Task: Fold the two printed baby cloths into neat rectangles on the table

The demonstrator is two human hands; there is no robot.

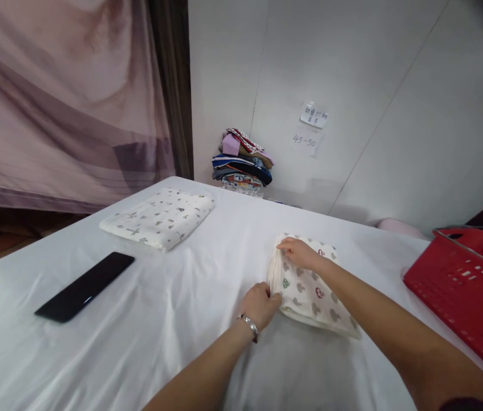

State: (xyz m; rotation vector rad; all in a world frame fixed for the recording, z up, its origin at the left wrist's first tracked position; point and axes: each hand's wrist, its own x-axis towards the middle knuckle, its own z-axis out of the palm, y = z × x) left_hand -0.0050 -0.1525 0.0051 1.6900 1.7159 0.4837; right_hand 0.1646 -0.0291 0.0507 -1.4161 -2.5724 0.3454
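Evidently, the fingers of the left hand [261, 305] curl together at the near-left corner of a thick, folded white cloth with grey, red and green prints [305, 282], and those of the right hand [297, 251] bend together over its far-left corner; whether either pair of fingertips clamps the layers, I cannot tell. Good handling here probably means even, light pressure at both corners, the stacked edge squared without dragging the top layer, and the looser near side smoothed flat. The cloth lies on the white-covered table [220, 251], between a red perforated plastic basket [459, 285] and a flat black rectangular object [85, 288], well apart from both.
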